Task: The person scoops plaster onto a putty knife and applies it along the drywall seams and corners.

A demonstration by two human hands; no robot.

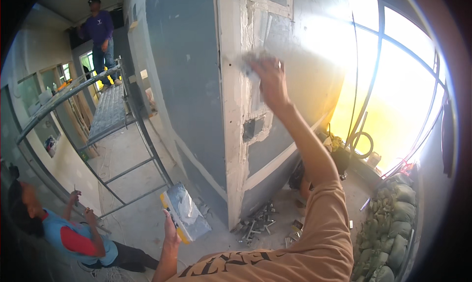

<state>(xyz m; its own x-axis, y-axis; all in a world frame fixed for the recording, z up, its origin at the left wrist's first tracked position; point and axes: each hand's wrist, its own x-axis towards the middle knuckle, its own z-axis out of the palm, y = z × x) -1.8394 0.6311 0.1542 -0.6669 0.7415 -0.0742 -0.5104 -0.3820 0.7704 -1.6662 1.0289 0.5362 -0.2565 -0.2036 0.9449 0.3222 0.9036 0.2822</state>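
My right hand (273,78) is raised against the drywall corner, its fingers closed around a motion-blurred scraper (250,68) on the pale jointing compound. That compound forms a rough vertical band (253,105) beside the corner bead (227,134), with an uneven grey patch (251,129) lower down. My left hand (171,228), low at centre left, grips a wide metal blade (189,210) with a yellow back edge and white compound on its face.
A scaffold (147,154) stands left, a person (98,31) on its platform. Another person (73,237) in blue and red is at lower left. Beside the window (398,100) are stacked sacks (403,218), hoses (363,146) and someone partly hidden (339,164). Metal offcuts (260,218) litter the floor.
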